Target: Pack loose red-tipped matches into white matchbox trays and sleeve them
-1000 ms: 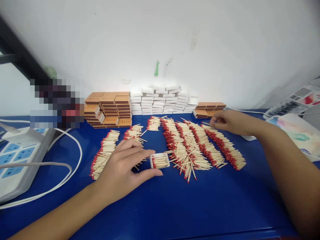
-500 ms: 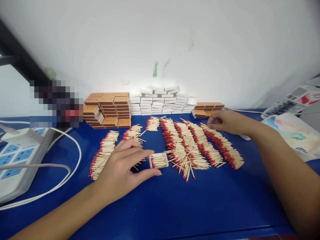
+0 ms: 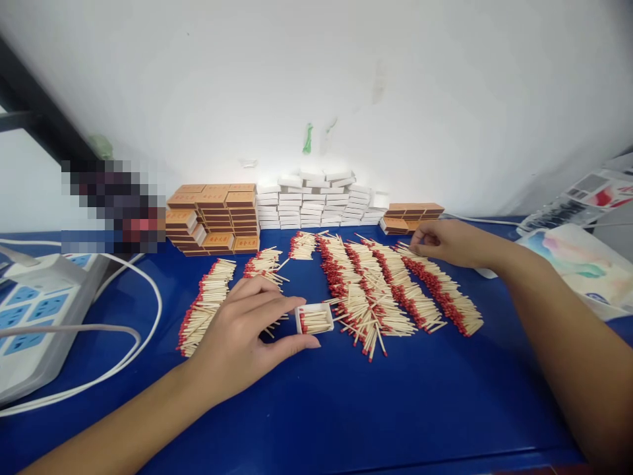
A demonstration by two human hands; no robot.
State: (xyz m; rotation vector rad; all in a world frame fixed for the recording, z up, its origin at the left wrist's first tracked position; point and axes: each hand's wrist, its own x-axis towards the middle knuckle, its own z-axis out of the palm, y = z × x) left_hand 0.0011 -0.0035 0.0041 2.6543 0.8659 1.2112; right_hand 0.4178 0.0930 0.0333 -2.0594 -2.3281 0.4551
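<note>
The near strip of the blue table (image 3: 346,409), on the wrist side of both grips, is left bare down to its front edge, so open room for drawing back is offered there. The white tray (image 3: 315,319) is braced by the left hand (image 3: 242,336), thumb laid along its near side and forefinger set at its far corner, the other fingers spread loosely above; a few matches are seen lying inside it, so the filling step is judged to be in hand and only partly done. Just beyond the thumb tip the tangled near ends of the match rows (image 3: 376,290) are found touching the tray, which leaves little slack on that side. Behind the left knuckles a looser row (image 3: 205,303) is laid, and past it a white cable (image 3: 143,330) and a power strip (image 3: 30,323). At the far end of the rightmost row (image 3: 442,290) the right hand (image 3: 445,242) is curled with fingertips pressed down among the sticks; whether any are pinched cannot be told. A small bunch would have to be lifted clear and carried across the rows without any being scattered. Beyond the fingertips the brown boxes (image 3: 217,218) and white trays (image 3: 316,198) are stacked against the wall, closing that edge.
</note>
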